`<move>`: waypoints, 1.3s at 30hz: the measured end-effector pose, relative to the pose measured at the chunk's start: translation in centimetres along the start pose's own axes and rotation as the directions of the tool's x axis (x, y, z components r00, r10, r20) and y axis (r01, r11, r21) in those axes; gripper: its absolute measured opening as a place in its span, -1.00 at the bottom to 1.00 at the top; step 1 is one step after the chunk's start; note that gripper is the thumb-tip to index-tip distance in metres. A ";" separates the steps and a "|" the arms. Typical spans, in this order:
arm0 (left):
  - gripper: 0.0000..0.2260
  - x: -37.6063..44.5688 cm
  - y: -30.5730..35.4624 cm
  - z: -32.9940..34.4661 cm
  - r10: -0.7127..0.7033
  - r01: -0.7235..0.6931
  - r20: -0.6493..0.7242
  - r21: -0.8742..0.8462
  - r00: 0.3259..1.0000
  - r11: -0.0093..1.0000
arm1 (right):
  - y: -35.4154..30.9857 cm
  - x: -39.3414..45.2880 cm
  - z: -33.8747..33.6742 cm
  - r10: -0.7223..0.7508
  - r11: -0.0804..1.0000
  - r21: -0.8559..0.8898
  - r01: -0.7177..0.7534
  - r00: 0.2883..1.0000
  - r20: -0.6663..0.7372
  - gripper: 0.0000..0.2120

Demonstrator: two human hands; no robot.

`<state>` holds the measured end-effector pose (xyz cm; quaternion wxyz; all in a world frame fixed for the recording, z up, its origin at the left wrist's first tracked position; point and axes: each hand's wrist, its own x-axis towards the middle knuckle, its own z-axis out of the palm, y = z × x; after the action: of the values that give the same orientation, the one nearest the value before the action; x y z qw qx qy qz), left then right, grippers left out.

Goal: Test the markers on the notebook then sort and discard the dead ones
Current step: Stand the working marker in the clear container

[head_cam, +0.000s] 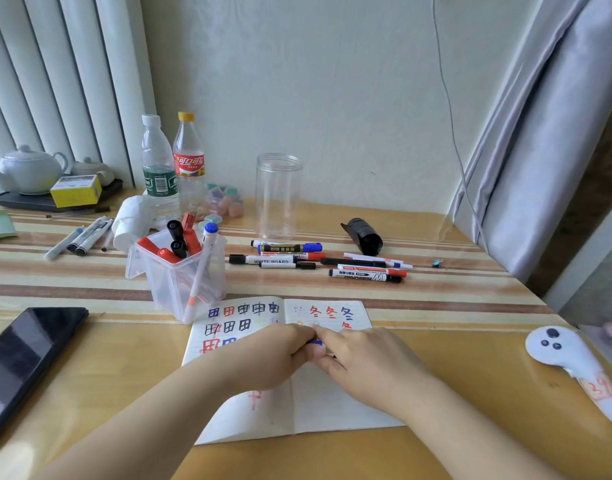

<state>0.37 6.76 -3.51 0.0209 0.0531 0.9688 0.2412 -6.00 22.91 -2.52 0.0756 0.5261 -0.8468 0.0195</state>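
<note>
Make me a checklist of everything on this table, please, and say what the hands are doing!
Surface: striped table, glossy cover.
Job's things: open notebook with red, blue, black test marks; clear bin holding markers; loose markers lying behind the notebook.
Clutter: two bottles, empty clear jar, phone, white controller, teapot.
Hands: left hand and right hand together grip a blue marker over the notebook.
Cables: thin cord down the wall.
Surroundings: blinds, curtain.

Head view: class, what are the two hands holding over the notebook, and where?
A blue marker, pinched between left hand and right hand; hold points hidden.
</note>
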 end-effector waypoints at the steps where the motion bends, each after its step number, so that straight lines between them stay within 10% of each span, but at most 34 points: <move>1: -0.77 0.0 0.0 0.0 0.002 -0.002 0.001 0.002 1.000 1.000 | 0.0 0.1 0.1 0.002 1.000 -0.004 -0.002 1.000 0.003 -0.51; 6: -0.77 0.3 0.6 0.0 0.015 -0.014 -0.020 0.028 1.000 1.000 | 0.4 0.2 1.0 -0.009 0.999 -0.049 0.004 0.996 -0.092 -0.18; 14: -0.72 0.9 0.2 -0.8 0.039 -0.035 -0.047 0.081 0.998 0.996 | 1.3 1.1 1.8 -0.126 0.971 -0.234 0.045 0.932 -0.341 -0.65; 29: -0.71 0.5 -0.4 -1.0 0.022 -0.021 -0.009 0.111 1.000 0.994 | 2.3 0.8 0.7 -0.092 0.961 -0.273 0.050 0.985 -0.145 -0.53; 33: -0.71 0.6 -1.0 -1.3 -0.059 0.067 -0.081 0.093 0.995 0.993 | 3.5 -0.1 -1.1 0.274 0.928 0.222 -0.300 0.952 0.139 -0.42; 39: -0.78 1.4 -0.8 -1.0 -0.041 0.047 -0.144 0.038 0.989 0.998 | 5.5 -0.8 -1.3 0.396 0.486 0.785 -0.385 0.897 0.195 -0.75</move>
<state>-1.19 5.74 -2.98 -0.0445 0.0147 0.9735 0.2240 -10.47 26.23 -1.11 -0.1727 0.2956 -0.8398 0.4214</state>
